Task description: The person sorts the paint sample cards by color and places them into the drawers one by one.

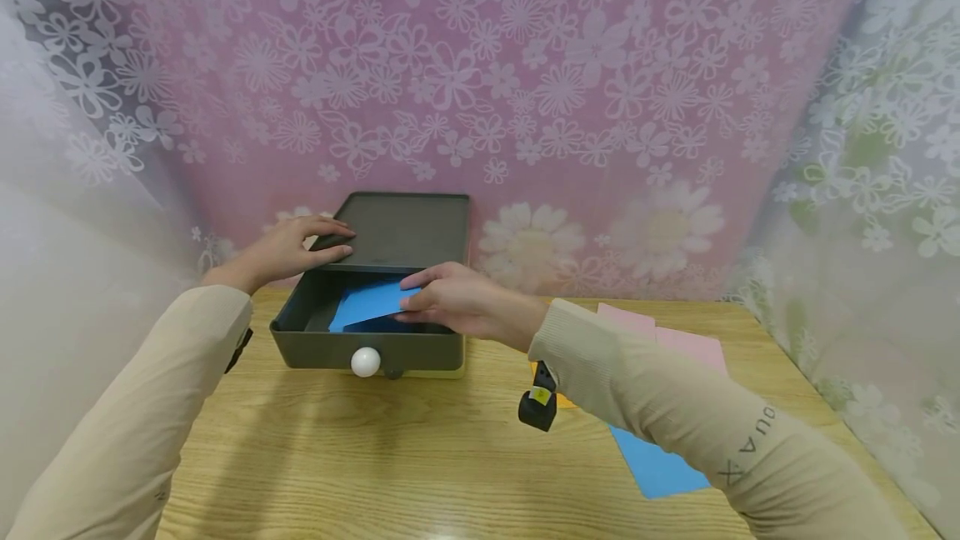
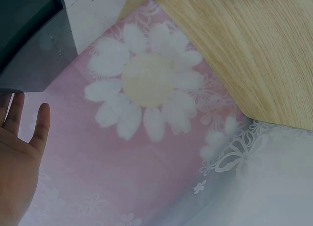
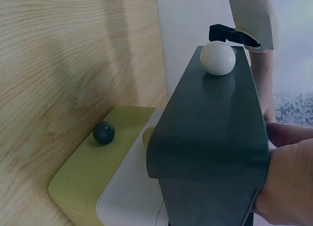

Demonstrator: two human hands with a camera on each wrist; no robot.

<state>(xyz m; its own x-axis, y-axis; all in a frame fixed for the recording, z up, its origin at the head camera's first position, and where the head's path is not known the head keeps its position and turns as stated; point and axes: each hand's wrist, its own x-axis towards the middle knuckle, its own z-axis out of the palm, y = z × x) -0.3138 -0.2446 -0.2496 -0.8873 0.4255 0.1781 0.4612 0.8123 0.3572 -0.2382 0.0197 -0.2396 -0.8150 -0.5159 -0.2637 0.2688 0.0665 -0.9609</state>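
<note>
A dark grey drawer [image 1: 307, 350] with a white knob [image 1: 365, 362] stands pulled out of a small chest of drawers [image 1: 412, 227]. My right hand [image 1: 472, 302] pinches a blue sheet of paper [image 1: 369, 305] between thumb and fingers, over the right side of the drawer. Part of the sheet lies within the drawer's outline, tilted. My left hand [image 1: 281, 250] rests at the left edge of the chest's dark top, fingers fairly straight. In the left wrist view, its fingertips reach under a corner of the dark chest. The drawer front hides the blue paper in the right wrist view.
Below the dark drawer are a white drawer [image 3: 132, 187] and an olive-yellow one [image 3: 83, 179]. Pink sheets [image 1: 690, 346], a blue sheet [image 1: 660, 469] and an orange piece lie on the wooden table, partly under my right forearm. Flowered cloth [image 1: 525, 107] hangs behind.
</note>
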